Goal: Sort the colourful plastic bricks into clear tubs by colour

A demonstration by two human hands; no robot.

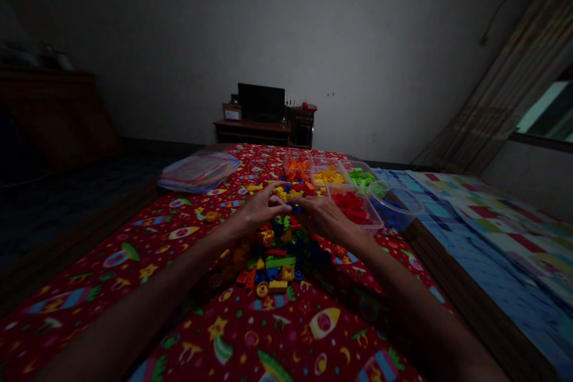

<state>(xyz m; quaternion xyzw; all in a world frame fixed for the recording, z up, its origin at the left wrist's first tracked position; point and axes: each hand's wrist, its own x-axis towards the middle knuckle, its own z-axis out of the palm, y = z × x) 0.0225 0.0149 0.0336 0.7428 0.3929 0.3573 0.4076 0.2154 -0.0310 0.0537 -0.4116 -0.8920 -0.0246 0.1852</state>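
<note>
A pile of mixed toy building bricks [280,261] in red, yellow, green, blue and orange lies on the red patterned cloth. My left hand [264,208] hovers at the pile's far part, thumb and index finger apart, with yellow bricks [281,193] showing between them. From the right, my right hand [323,213] reaches to the same spot, its index fingertip beside the yellow bricks. Its other fingers are curled under and hidden, so what they hold, if anything, does not show.
Clear plastic boxes hold sorted bricks: orange [298,167], yellow [329,176], green [362,178] and red [351,206]. A round tub [412,208] with blue bricks stands at their right. Stacked lids [199,172] lie at the left. Beyond is a desk with a monitor [261,102].
</note>
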